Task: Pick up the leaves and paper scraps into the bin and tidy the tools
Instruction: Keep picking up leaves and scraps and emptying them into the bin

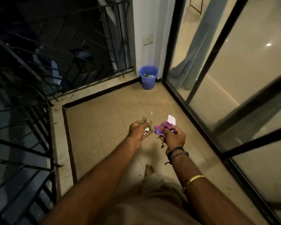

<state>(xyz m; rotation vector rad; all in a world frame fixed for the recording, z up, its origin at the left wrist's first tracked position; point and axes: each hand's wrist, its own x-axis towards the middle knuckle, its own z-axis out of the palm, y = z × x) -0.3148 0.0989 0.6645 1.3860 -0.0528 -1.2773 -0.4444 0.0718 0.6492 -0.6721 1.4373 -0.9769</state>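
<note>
Our left hand (139,131) clutches green leaves (146,121); our right hand (174,137) grips crumpled purple paper scraps (162,128). The blue bin (148,77) stands well beyond both hands.

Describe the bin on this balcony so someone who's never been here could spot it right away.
Look to the far end of the tiled balcony floor, where the white wall meets the black-framed sliding glass door. In that corner, below the wall socket, stands the bin. It is the only blue thing there, a round plastic bucket holding some scraps.
</note>
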